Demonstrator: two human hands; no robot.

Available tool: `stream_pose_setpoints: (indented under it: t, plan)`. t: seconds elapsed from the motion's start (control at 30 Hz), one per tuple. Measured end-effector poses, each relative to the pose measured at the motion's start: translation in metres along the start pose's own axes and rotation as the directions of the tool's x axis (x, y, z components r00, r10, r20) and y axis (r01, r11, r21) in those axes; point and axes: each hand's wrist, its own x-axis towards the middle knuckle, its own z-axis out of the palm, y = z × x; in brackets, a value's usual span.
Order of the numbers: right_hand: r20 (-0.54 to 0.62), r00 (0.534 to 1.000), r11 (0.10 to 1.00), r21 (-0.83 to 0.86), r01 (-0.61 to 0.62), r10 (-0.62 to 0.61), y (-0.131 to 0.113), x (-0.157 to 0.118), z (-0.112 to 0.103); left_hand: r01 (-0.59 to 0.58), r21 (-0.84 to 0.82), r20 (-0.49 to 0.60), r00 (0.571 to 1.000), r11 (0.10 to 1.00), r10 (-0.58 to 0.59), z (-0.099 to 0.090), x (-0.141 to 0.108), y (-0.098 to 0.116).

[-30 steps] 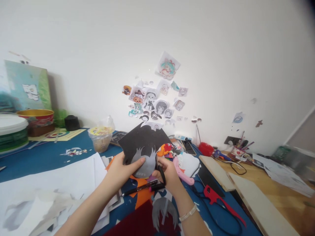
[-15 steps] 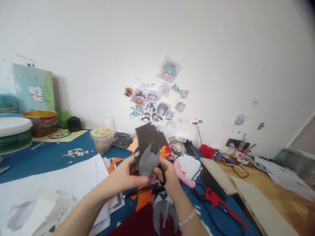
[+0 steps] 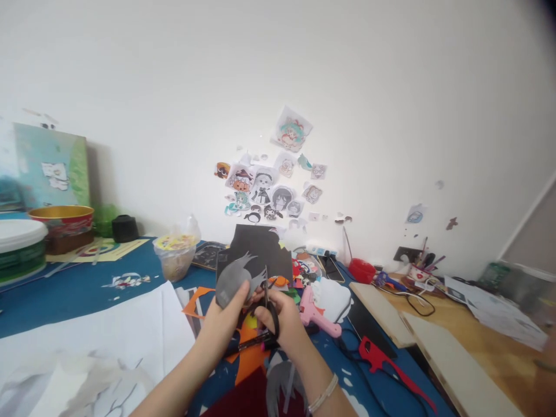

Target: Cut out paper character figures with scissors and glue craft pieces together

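Grey paper, cut into a rounded shape with jagged spikes, sits between the two hands, and this grey cutout [image 3: 232, 282] is gripped by the left hand [image 3: 223, 324], whose thumb presses flat on its face. The right hand [image 3: 282, 318] grasps the scissors [image 3: 275, 320], its fingers around the dark handles; whether the blades are parted is too small to tell.

The cutout lies to the right hand's left and slightly beyond it. Its long axis slants, with the rounded end by the left hand and the spikes reaching over toward the right hand, which is the nearer one to those tips. The scissors point away from the person, roughly upright in view, just beside the spiked edge; contact cannot be made out.

Behind both hands stands a piece of black card [image 3: 256, 246]; whether the left fingers hold it too is hidden. Below the hands are a pen [image 3: 254, 341] and a second grey piece [image 3: 278, 382] on dark red material [image 3: 243, 397]. A pink glue gun [image 3: 319, 315] lies to the right hand's right, white sheets [image 3: 143, 315] left of the left hand.
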Motion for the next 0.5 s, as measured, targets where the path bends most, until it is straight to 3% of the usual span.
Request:
stream_pose_setpoints:
  t: [0.13,0.33,0.5]
  plan:
    - [0.084,0.996,1.0,-0.013,0.002,0.0,-0.003,-0.004,-0.003,0.038,0.033,-0.084,0.996,0.999,-0.035,-0.009,0.006,0.004]
    - [0.133,0.991,0.999,-0.011,-0.032,0.033,-0.012,-0.008,0.0,-0.05,-0.179,0.0,0.999,0.983,0.051,-0.004,0.006,-0.002]
    - [0.138,0.99,0.999,-0.015,-0.032,0.034,-0.011,-0.007,0.001,-0.037,0.054,-0.117,0.992,0.998,0.043,-0.003,0.004,0.0]
